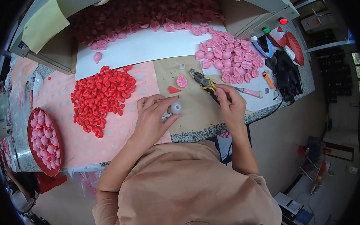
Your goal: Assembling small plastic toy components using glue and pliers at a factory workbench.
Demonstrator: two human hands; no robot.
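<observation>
My left hand (151, 117) pinches a small translucent white round piece with a hole in its middle (176, 108) between thumb and fingers. Black-and-yellow pliers (207, 84) are in my right hand (232, 106), gripped by the handles, with the jaws pointing away to the upper left. Between the hands and beyond them, on the brown mat (196, 113), lie a pink petal-shaped cup (181, 81), a red triangular scrap (173, 89) and a tiny pale part (182, 66). Something whitish lies partly hidden beneath my left hand.
A heap of red caps (102, 97) covers the pink cloth on the left, beside a red tray (60, 163) of pink balls. Pink petal cups (234, 54) are piled right. An orange lighter (268, 80) and black cable (288, 77) lie at the right edge.
</observation>
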